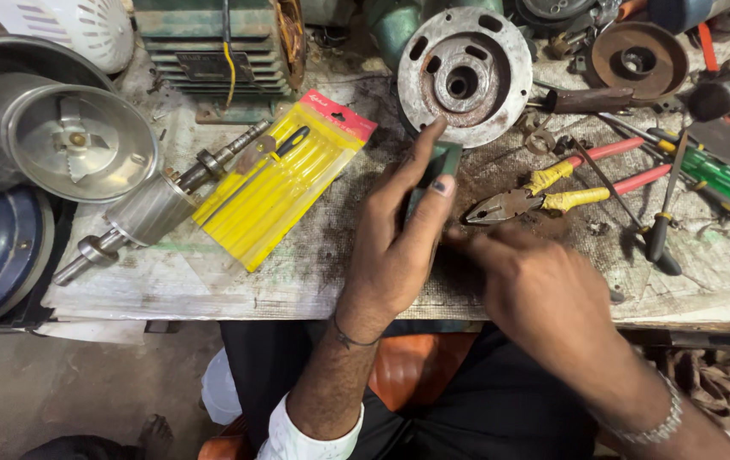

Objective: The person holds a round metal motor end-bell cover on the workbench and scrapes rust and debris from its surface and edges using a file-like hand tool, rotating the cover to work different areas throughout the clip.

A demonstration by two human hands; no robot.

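My left hand (pixel 399 230) grips a small dark green flat piece (pixel 443 159), thumb and forefinger pinching it upright on the dirty bench (pixel 314 273). My right hand (pixel 544 294) rests on the bench just right of it, fingers curled toward the piece's base; whether it holds anything is hidden. Combination pliers (pixel 523 200) with yellow and red handles lie just beyond my right hand. A round grey motor end cover (pixel 465 74) stands behind the green piece.
A yellow packet of tools (pixel 275 196) lies left of my hands beside a motor rotor shaft (pixel 156 204). Metal mixer jars (pixel 75 140) stand at far left. Screwdrivers (pixel 714 175), a hammer (pixel 727 94) and a rusty disc (pixel 638 58) crowd the right.
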